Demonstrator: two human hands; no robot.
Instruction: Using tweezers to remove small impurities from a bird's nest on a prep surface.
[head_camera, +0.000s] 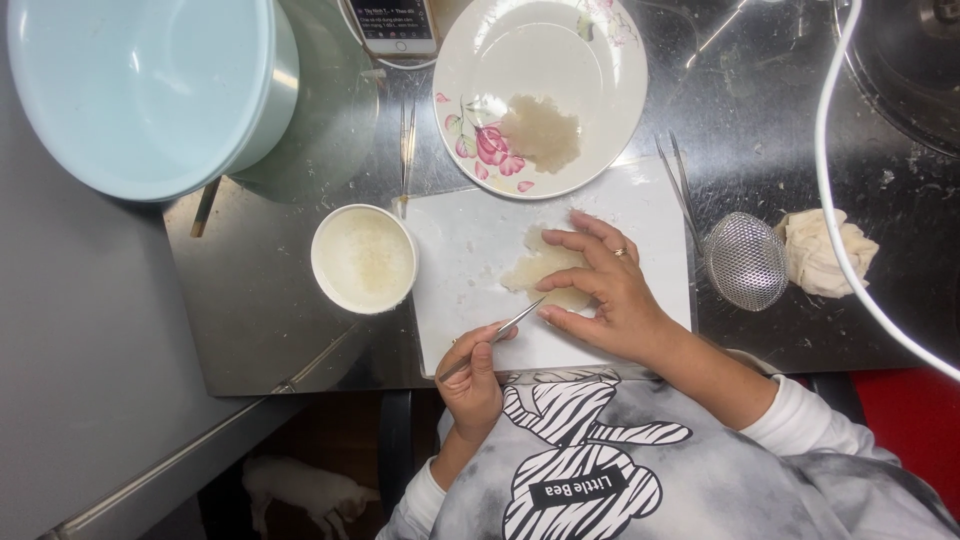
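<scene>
My left hand (470, 378) grips thin metal tweezers (505, 328), whose tip points at a pale, translucent flat piece (540, 268) lying on a white board (470, 250). Resting on the right part of that piece is my right hand (605, 285), its fingers spread and pressing it down, with a ring on one finger. Just beyond the board stands a white plate with a pink flower pattern (600, 70), which holds a clump of the same pale stuff (542, 132).
A small white bowl of cloudy liquid (364, 258) sits left of the board, a large light-blue bowl (140, 90) at the far left. On the metal table lie a phone (395, 25), spare tweezers (407, 140), a mesh strainer (745, 260), a crumpled cloth (815, 255) and a white cable (830, 150).
</scene>
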